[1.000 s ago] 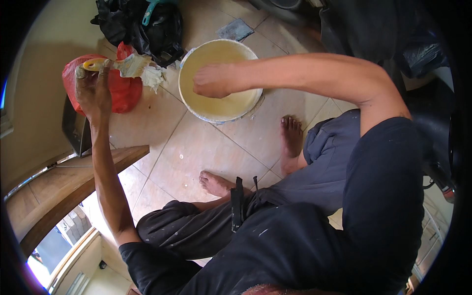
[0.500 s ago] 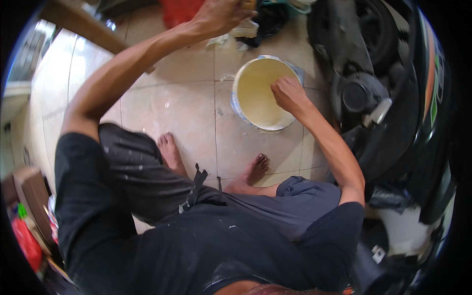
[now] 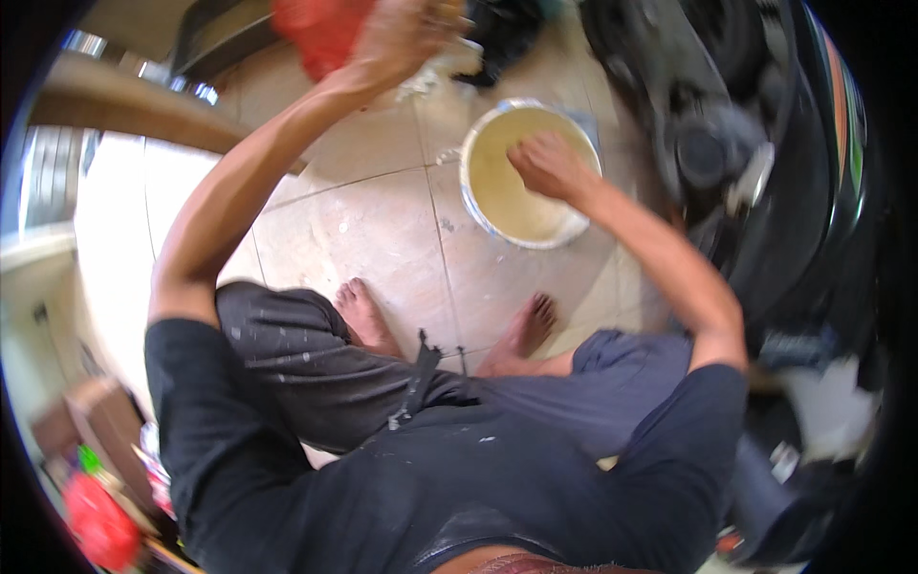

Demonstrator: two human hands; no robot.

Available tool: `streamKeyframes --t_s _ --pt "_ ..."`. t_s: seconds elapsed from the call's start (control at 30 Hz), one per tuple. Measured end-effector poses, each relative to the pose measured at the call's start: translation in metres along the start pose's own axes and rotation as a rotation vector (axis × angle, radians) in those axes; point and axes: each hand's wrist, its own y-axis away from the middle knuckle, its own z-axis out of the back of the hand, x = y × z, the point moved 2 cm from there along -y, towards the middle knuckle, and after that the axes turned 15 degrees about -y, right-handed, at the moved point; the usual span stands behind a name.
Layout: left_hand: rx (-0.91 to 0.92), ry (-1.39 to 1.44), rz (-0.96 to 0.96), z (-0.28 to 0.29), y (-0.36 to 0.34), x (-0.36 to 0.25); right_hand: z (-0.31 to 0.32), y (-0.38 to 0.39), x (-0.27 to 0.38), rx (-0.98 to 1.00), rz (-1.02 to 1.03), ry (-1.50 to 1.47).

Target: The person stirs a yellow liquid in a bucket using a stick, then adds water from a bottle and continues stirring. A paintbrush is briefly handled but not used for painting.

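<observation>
Spill risk: I am leaning my right hand on the far rim of the white bucket, and if I am pressing down too hard there, the bucket could be tipping toward the motorcycle and sloshing its pale yellow liquid over the tiled floor.
Slip risk: my bare feet are standing just beside the bucket, so any spill would be wetting the tiles right under them, I judge.
Reach risk: I am stretching both arms far apart at once while squatting, which is leaving my balance thin.
Drop risk: whatever my left hand is gripping could be falling near the bucket; the blur is hiding what it is.
Right hand pose: palm down, fingers curled loosely over the rim, arm bent at the elbow and coming in from the right.
Left hand pose: raised high and forward, arm nearly straight, close to a red bag; I cannot tell whether the fingers are closed.
Bucket place: on the floor ahead of my feet, just beside the motorcycle.
</observation>
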Motion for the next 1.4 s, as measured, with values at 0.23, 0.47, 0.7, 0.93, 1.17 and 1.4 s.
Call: streamKeyframes --t_s 0.23,0.47,0.7,0.93,1.17,1.4 --pt "0.234 -0.114 -0.099 -0.005 0.006 0.018 0.013 0.017 0.002 0.034 -0.008 -0.048" --pt "0.329 -0.174 0.113 -0.011 0.011 0.011 0.023 0.005 0.024 0.183 0.034 -0.256" --pt "0.316 0.076 0.101 -0.018 0.011 0.02 0.014 0.005 -0.009 -0.176 0.093 -0.07" --pt "0.238 -0.107 0.003 -0.009 0.011 0.026 0.033 0.014 0.026 0.271 0.092 -0.217" --pt "0.236 0.043 -0.024 -0.036 0.009 -0.003 0.014 -0.005 0.017 -0.064 0.114 -0.124" --pt "0.151 0.022 0.016 -0.005 0.024 -0.005 0.034 -0.008 0.038 0.376 -0.071 -0.027"
